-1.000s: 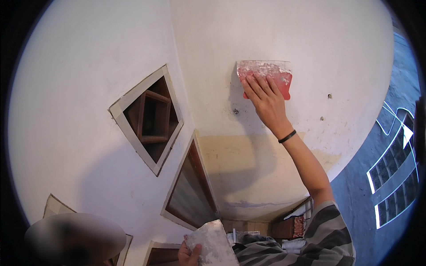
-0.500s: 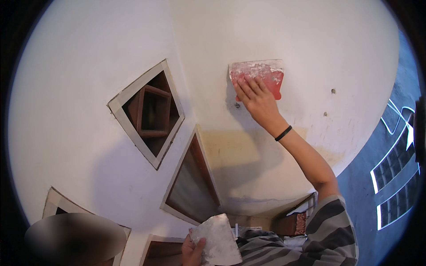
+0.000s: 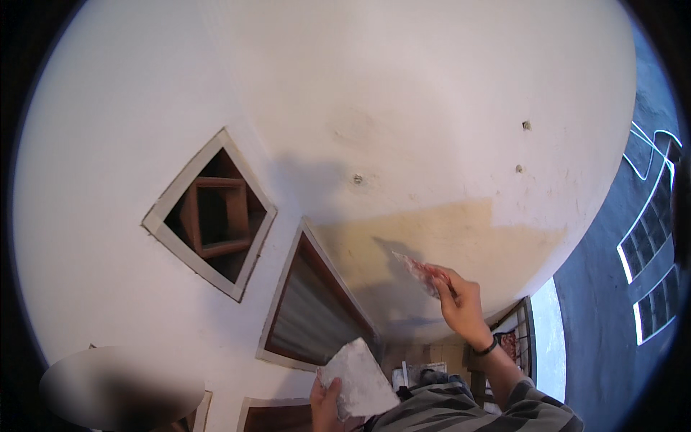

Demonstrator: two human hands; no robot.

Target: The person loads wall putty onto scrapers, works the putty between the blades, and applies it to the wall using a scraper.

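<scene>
My right hand [image 3: 464, 306] grips a red plastic putty scraper [image 3: 420, 273] smeared with white filler, its edge pointing up and left. It is held in front of the wall's yellowish patch [image 3: 432, 223], apart from the surface as far as I can see, with its shadow to the left. Low in the view, my left hand [image 3: 326, 402] is closed on the edge of a flat, roughly square plate [image 3: 360, 380] coated in whitish filler. Above the patch, the pale wall [image 3: 425, 93] has a small hole with a rough rim [image 3: 358, 178].
On the adjoining wall to the left is a diamond-shaped opening [image 3: 160, 210] with brown wood inside. A brown-framed pane [image 3: 309, 309] stands by the corner. Two more holes mark the right wall. Below right, a railing [image 3: 531, 338] borders a drop to grey ground [image 3: 590, 324].
My right hand has come down off the upper wall, taking the red scraper away from the surface and turning it edge-on. The left hand still holds the plate. The view has shifted.
</scene>
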